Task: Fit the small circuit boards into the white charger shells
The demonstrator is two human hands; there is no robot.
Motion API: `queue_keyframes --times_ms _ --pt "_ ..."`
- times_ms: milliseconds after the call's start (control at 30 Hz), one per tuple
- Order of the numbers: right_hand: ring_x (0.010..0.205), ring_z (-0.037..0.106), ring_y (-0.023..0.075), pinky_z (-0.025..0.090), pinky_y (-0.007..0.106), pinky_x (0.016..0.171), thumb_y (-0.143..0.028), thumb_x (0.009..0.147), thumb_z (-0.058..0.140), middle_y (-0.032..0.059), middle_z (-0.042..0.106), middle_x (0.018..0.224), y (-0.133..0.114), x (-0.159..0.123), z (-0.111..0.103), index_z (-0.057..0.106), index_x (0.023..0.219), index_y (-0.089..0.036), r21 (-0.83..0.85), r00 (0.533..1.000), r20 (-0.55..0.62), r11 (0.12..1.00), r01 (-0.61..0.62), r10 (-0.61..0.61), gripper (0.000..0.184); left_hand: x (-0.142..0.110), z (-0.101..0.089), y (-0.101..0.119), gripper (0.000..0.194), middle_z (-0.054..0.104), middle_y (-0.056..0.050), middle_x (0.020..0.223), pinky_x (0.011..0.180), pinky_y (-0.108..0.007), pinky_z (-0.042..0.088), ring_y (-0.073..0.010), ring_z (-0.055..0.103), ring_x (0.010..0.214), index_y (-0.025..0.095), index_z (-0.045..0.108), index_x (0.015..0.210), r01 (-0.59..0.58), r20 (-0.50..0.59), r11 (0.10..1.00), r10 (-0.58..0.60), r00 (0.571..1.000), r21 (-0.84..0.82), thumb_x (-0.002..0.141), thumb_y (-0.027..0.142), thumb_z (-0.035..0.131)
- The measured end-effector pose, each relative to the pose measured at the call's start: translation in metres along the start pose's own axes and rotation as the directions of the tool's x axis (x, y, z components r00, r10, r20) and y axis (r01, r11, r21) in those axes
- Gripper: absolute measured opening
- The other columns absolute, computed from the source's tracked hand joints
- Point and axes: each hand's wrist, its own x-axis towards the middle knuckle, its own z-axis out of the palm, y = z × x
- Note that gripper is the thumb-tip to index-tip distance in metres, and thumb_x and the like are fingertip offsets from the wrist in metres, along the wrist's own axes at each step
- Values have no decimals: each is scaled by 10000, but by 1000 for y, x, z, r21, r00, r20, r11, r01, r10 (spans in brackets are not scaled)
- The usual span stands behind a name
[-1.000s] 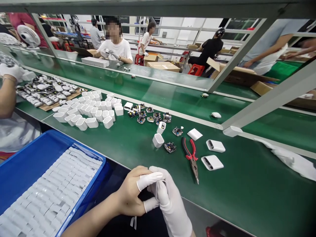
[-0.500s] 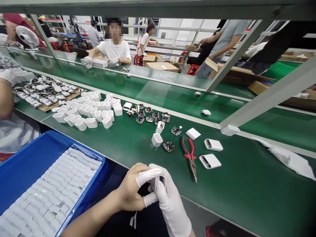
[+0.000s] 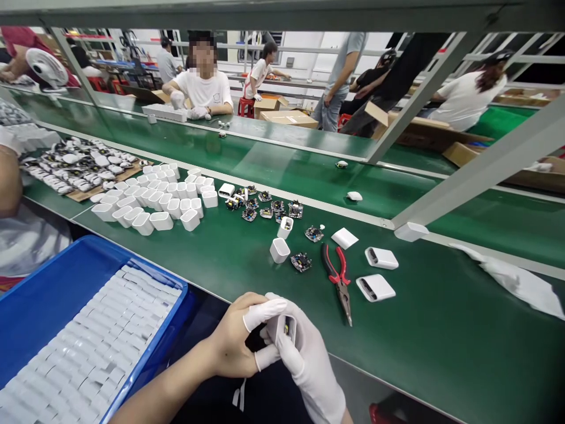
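Near the front edge of the bench, both my hands close round a small white plastic housing (image 3: 279, 333). Its open end faces up, and something dark and yellow shows inside. My left hand (image 3: 233, 338), with white finger cots on two digits, grips the housing from the left. White-gloved, my right hand (image 3: 309, 359) wraps its other side, the thumb at the opening. Beyond them lie a circuit board (image 3: 301, 262), an empty white housing (image 3: 279, 251) and red-handled pliers (image 3: 339, 280). Two housings with dark insides, one a filled housing (image 3: 376, 288), rest right of the pliers.
Several white housings (image 3: 161, 221) stand in a group at left, beside more circuit boards (image 3: 249, 214). A blue bin (image 3: 185, 288) of white parts is at lower left. A co-worker's arm (image 3: 9, 182) is at far left. Metal posts (image 3: 477, 174) rise behind the bench.
My right thumb has moved lower, showing more of the housing's opening and the part inside. White pieces on the far belt have shifted left. Across the bench, a person's hands have moved.
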Motion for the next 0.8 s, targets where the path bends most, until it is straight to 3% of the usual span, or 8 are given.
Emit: queue_keyframes --times_ms 167,333,467,633,800 --pt "1147 613 289 557 396 913 -527 854 628 147 586 1314 0 -2 4 516 1305 -219 53 995 -99 999 -1 6 557 -1 -1 -1 654 636 -118 1072 801 -347 573 -219 644 936 226 443 1395 14 19 999 -13 1000 -42 785 144 666" --pt "1283 510 286 519 402 979 -536 882 580 104 501 1421 15 -3 -2 447 1378 -269 152 999 -36 988 38 -32 579 0 -1 3 618 658 -132 1124 872 -379 543 -232 647 993 213 465 1366 21 -4 1000 -21 1000 -13 791 158 685" --pt "1208 565 252 529 368 942 -497 934 529 90 518 1390 21 -8 -4 454 1351 -288 129 999 -49 991 -19 25 472 0 2 5 603 689 -143 1143 883 -404 530 -249 672 1011 201 452 1374 -56 72 998 55 996 20 811 175 667" --pt "1160 599 241 521 380 956 -506 947 498 81 542 1354 21 -11 -3 410 1373 -299 219 998 55 975 -44 33 482 0 2 5 616 721 -125 1085 795 -359 549 -226 701 923 215 444 1376 -79 67 997 78 995 3 811 198 689" --pt "1175 599 229 488 360 1002 -494 919 557 54 659 1207 17 -5 -2 484 1329 -286 212 1000 -3 977 12 -12 465 -1 1 5 632 713 -151 1115 884 -381 535 -252 672 1073 180 428 1390 -153 82 985 147 986 73 808 168 673"
